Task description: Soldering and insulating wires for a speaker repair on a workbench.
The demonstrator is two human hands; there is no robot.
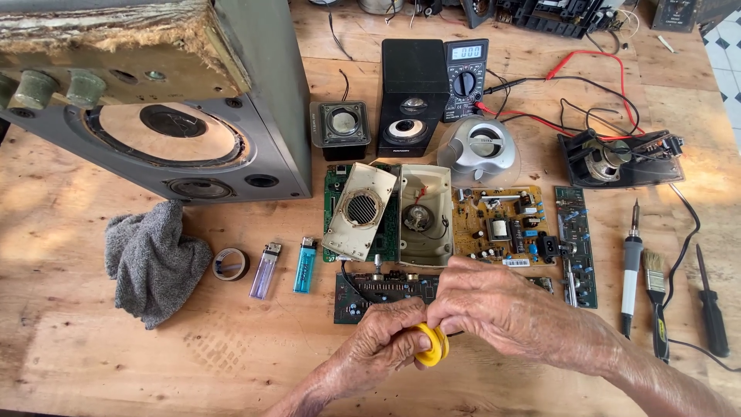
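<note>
Yellow, a small round roll of tape (431, 345) sat pinched between both hands at six o'clock on the pale wooden workbench (93, 340). The left hand (380, 345) cupped it from below, fingers closed on its rim, while the right hand (494, 303) pressed thumb and fingertips on its top edge. By the look of it, the end of the tape was being picked free; the next move would call for a fingernail under the loose end and a steady pull.

Just beyond the hands lay a dark green circuit board (378, 292). Farther off, at twelve o'clock, an opened cream plastic speaker shell (426, 216) held a small driver and red wire, its grilled front half (360, 210) lying tilted beside it. At ten o'clock stood a large grey speaker cabinet (193, 116), its main cone opening bare.
</note>
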